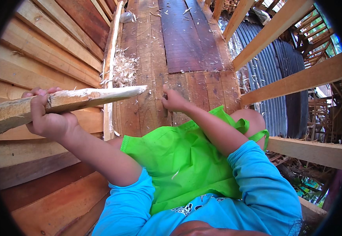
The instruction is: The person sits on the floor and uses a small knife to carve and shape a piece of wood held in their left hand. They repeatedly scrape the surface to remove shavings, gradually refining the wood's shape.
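My left hand (53,118) grips a long rough piece of wood (88,97) from below, fingers wrapped over its far side. One end of the wood is pale, freshly cut and tapers to a point; the other end runs out at the left edge. My right hand (173,101) is closed, over the plank floor and apart from the wood. A dark, narrow, blade-like tool (165,111) shows beside its fingers; most of it is hidden by the hand. A bright green apron (186,161) covers my lap.
Wood shavings (124,70) lie heaped on the plank floor (143,51) along a raised wooden edge (109,78). A wall of overlapping boards (57,59) stands at left. Wooden railings (296,82) run along the right, with corrugated metal sheets (271,59) beyond. A clear plastic item (127,17) sits far off.
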The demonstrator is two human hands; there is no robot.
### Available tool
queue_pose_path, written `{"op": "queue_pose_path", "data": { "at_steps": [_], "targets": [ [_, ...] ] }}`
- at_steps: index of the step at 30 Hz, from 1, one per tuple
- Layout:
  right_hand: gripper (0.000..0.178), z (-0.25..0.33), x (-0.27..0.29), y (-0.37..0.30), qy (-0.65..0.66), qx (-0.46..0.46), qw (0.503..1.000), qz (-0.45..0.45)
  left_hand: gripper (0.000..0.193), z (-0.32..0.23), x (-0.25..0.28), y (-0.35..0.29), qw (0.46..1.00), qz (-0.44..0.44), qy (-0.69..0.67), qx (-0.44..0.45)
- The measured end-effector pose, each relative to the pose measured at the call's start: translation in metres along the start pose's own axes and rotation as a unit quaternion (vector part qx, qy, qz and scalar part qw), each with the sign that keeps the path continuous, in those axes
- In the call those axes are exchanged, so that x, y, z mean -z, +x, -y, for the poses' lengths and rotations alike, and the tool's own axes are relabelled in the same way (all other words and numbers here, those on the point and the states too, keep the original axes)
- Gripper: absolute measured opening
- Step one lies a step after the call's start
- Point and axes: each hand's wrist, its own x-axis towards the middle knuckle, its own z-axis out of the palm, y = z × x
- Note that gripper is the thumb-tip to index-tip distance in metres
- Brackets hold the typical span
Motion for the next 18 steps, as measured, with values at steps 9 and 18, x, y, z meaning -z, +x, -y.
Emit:
{"op": "queue_pose_path", "data": {
  "at_steps": [9, 18],
  "targets": [
    [0.064, 0.02, -0.004, -0.01, 0.013, 0.079, 0.997, -0.007, 0.025, -0.002, 0.0, 0.001, 1.0, -0.008, 0.011, -0.006],
    [0.064, 0.001, -0.018, -0.017, -0.204, -0.091, 0.975, 0.002, 0.023, 0.002, -0.001, 0.0, 1.0, -0.001, 0.001, 0.004]
  ]
}}
